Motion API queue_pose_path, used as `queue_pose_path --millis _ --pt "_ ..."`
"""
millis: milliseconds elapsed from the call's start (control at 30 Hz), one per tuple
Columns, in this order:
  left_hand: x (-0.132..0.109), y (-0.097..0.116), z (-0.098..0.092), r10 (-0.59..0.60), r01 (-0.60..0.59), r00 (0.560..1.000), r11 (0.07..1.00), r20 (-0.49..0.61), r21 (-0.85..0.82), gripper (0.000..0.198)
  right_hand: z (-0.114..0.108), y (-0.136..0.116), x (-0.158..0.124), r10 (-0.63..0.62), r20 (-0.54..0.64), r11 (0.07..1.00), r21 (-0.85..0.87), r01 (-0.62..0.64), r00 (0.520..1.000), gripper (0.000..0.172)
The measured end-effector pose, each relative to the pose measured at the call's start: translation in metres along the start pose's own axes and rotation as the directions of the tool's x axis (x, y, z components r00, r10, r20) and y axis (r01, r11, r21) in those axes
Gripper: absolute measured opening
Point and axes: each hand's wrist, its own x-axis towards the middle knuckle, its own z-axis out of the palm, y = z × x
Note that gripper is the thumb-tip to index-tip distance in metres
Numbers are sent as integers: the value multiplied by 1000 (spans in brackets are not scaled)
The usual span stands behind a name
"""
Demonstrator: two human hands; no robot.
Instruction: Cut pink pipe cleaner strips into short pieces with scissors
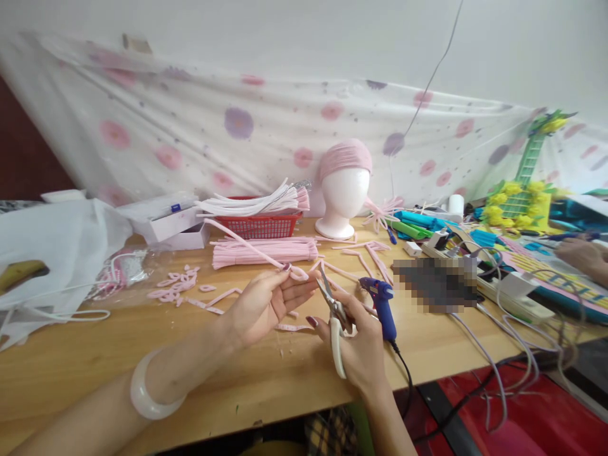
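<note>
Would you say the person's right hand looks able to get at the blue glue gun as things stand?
Probably yes, though not freely: the blue glue gun is right beside the right hand with nothing visible blocking it, but that hand holds scissors, which it would likely need to put down first.

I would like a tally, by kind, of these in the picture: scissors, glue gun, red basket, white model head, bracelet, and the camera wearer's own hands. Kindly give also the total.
Scissors: 1
Glue gun: 1
Red basket: 1
White model head: 1
Bracelet: 1
Wearer's hands, left hand and right hand: 2
Total: 7
</note>
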Motion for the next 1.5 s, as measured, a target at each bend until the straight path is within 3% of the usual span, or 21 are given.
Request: queue_pose_path --millis 133,400,867,1033,1133,1233,1367,1500 --pt "-2 -4 4 -54 54 999 998 -3 -20 40 1 1 -1 -20 8 1000 -10 20 1000 25" --pt "-6 -15 4 -16 16 1000 999 4 -39 42 4 4 -3 -86 -21 995 -50 85 996 25" --pt "-3 -17 0 -20 21 1000 999 13 -42 38 3 5 -3 -29 -36 999 -19 28 999 17" --pt "-4 -12 -2 156 -155 988 982 0 110 27 0 9 -3 112 -30 982 157 -106 993 24" --pt "-3 -7 -2 305 -297 952 925 7 237 14 -1 7 -1 152 25 973 174 -154 988 25" --pt "0 -2 -4 416 -411 908 854 56 318 15 -2 2 1 199 59 965 164 -206 978 22" --pt "4 0 -7 435 -461 886 785 162 414 26 -3 0 1 261 153 931 220 -290 953 23" --pt "5 0 -8 393 -449 893 817 221 361 29 -1 1 -2 273 278 922 200 -333 921 20"
